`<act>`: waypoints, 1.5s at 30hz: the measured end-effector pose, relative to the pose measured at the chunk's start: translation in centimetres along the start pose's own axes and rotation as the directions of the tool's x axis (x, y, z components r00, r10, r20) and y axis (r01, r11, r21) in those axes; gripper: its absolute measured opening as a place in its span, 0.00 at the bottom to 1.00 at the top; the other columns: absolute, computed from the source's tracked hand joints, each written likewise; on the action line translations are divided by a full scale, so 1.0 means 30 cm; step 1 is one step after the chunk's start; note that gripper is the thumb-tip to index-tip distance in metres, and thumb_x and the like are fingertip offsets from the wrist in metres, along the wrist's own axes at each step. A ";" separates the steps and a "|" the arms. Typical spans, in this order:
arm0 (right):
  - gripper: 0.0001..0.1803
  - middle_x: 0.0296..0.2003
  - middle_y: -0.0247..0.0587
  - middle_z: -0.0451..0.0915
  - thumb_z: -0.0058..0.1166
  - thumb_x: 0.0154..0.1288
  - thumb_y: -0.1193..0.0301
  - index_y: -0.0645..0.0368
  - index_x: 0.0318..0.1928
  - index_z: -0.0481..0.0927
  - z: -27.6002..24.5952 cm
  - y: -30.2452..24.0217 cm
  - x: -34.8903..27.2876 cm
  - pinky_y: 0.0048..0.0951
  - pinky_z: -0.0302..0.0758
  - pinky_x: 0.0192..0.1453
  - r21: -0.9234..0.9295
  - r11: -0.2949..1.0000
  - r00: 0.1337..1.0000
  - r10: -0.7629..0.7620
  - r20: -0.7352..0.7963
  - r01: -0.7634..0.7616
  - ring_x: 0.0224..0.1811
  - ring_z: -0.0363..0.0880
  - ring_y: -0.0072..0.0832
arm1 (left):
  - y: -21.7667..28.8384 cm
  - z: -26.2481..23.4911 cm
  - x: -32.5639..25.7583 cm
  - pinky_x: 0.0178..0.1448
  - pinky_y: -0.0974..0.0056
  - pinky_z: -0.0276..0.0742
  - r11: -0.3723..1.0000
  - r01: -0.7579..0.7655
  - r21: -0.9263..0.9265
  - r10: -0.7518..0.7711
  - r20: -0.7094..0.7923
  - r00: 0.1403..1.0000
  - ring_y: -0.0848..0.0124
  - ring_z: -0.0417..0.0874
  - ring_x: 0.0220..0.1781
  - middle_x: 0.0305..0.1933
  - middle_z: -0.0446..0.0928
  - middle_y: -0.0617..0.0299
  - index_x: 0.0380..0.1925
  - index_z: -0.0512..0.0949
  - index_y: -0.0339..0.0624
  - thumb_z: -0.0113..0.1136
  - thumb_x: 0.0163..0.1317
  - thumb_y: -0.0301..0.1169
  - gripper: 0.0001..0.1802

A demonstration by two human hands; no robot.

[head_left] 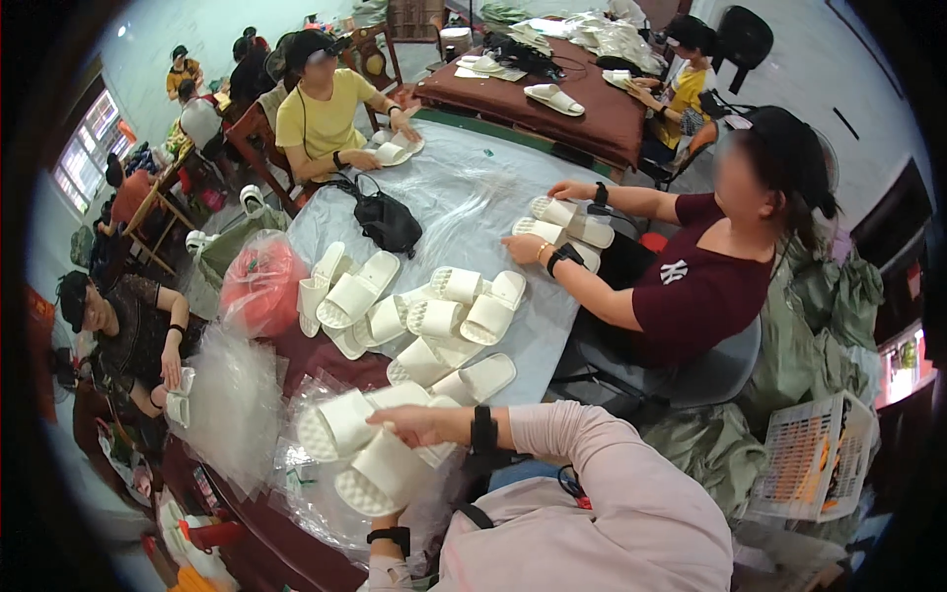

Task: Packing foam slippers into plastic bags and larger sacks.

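Desk: Where are the hands, taking the black pouch (pixel 388 219) as the landmark?

Operator: Well to its near side. From my distant seat I have the right hand (pixel 411 426) reaching in from the right, fingers closed at the upper edge of the front slipper (pixel 377 480), a white one with a dimpled sole.

Desk: And the left?

Operator: The left hand (pixel 387 520) sits below that slipper, mostly hidden by it; I cannot tell how its fingers stand. A second slipper (pixel 338 426), also white, shows just beside the front one, nearer me than the pouch.

Desk: What surrounds the pouch?

Operator: A white slipper pile (pixel 434 318) covers the surface (pixel 541 340) just this side of it. Left of the pouch and nearer me sits a red bundle (pixel 264 281) in clear plastic, with clear bags (pixel 229 409) nearer still.

Desk: Who else is there?

Operator: Right of the pouch, a co-worker in maroon (pixel 691 296) has both hands at more slippers (pixel 538 230). Beyond it, to the left, a co-worker in yellow (pixel 321 123) handles a white pair (pixel 397 150).
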State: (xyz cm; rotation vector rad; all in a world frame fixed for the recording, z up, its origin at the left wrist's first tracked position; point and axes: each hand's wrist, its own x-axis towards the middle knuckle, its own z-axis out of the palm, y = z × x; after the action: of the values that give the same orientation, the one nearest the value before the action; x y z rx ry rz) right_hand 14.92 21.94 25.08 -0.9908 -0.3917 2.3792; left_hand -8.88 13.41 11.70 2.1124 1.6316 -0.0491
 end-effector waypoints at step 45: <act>0.13 0.45 0.41 0.72 0.51 0.56 0.78 0.65 0.43 0.78 -0.185 0.225 0.287 0.27 0.66 0.53 -0.740 0.585 0.911 -0.404 0.087 0.331 0.49 0.70 0.30 | -0.081 0.100 -0.342 0.68 0.46 0.52 0.987 0.115 0.114 -0.113 -0.027 0.993 0.46 0.52 0.69 0.68 0.50 0.47 0.60 0.64 0.59 0.65 0.47 0.45 0.38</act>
State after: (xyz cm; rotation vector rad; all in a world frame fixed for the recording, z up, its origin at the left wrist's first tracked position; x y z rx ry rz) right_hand 11.44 21.68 13.34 -1.1909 -1.4783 1.7552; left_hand -13.39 3.43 11.34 2.1078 1.8005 -0.1625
